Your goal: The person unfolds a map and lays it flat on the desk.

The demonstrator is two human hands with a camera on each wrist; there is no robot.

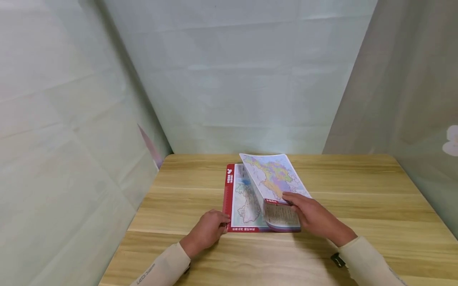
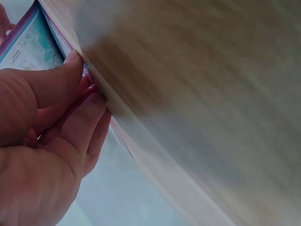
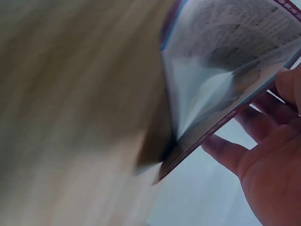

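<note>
A folding map (image 1: 247, 210) with a red left border lies on the wooden table, a panel raised off its right side. Coloured regions are printed on the raised panel (image 1: 277, 174), and dense text shows on its inner face (image 3: 249, 28). With thumb and fingertips my left hand (image 1: 208, 230) pinches the map's lower-left red edge; the left wrist view shows the thumb on one side and fingers on the other. My right hand (image 1: 316, 216) holds the raised panel near its lower edge, thumb on one face and fingers (image 3: 225, 150) against the other.
The wooden table (image 1: 358, 182) extends on both sides of the map. Pale fabric sheets (image 1: 232, 79) hang behind it and at its left and right sides. A dark wristband piece (image 1: 337, 259) shows at the right cuff.
</note>
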